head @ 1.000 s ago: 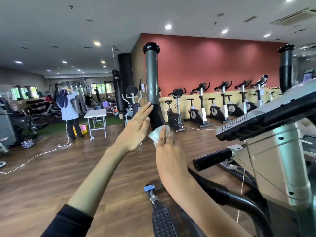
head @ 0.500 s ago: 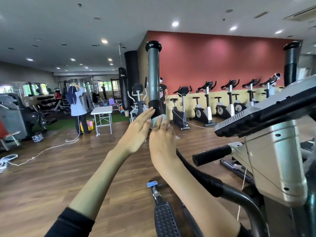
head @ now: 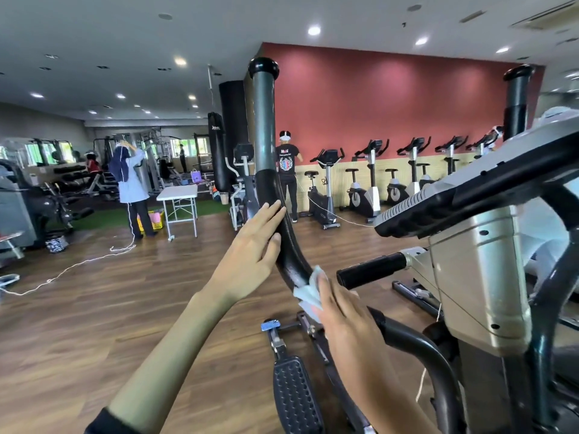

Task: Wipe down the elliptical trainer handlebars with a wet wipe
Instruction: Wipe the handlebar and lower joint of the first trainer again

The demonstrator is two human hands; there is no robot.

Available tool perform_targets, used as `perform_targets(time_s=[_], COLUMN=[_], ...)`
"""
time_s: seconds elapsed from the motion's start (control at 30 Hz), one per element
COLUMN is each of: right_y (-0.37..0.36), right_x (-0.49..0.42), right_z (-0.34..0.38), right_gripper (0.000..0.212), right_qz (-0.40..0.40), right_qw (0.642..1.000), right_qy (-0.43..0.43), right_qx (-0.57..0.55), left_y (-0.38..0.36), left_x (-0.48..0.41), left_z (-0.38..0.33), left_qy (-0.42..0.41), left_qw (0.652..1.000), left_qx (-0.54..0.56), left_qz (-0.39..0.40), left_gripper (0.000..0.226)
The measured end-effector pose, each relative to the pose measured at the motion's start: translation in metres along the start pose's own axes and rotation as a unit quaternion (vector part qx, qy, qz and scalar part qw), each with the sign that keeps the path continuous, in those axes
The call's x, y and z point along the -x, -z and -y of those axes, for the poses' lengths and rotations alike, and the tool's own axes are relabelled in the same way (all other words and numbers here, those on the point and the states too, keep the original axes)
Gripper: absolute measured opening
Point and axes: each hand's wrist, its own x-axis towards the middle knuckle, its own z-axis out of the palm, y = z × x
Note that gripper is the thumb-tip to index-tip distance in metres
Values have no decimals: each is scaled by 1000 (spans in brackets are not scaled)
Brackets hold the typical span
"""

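The elliptical's left handlebar (head: pixel 264 126) rises in the middle of the head view, grey above and black foam where it curves down. My left hand (head: pixel 250 249) lies against the black part with straight fingers. Lower on the same bar, my right hand (head: pixel 341 311) presses a white wet wipe (head: pixel 308 291) against it with flat fingers. The right handlebar (head: pixel 517 101) stands at the far right, partly hidden behind the console (head: pixel 470 195). A short black fixed grip (head: pixel 371 270) sticks out under the console.
The elliptical's pedal (head: pixel 294 396) lies below my hands on the wood floor. A row of exercise bikes (head: pixel 366 186) lines the red wall. A white folding table (head: pixel 178 195) and two people stand at the back left and centre. A white cord runs across the floor.
My right hand has slid the wipe down the handlebar, from the top of the black foam to its lower curve. The left hand stays against the bar.
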Motion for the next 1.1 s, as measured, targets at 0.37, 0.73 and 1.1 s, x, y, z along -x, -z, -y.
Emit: perform_targets(time_s=[0.37, 0.73, 1.1], right_y=[-31, -37, -22], right_x=[-25, -6, 36], right_z=[27, 18, -21], right_gripper=[40, 44, 48], right_qz=[-107, -139, -95], right_qw=[994, 989, 993], right_qy=[12, 41, 1], right_qx=[8, 23, -75], left_y=[1, -3, 0], left_x=[6, 16, 21], left_z=[-8, -6, -7], left_qy=[25, 33, 37], left_qw=[999, 998, 994], left_qx=[29, 47, 36], left_qz=[6, 37, 99], left_gripper=[49, 51, 52])
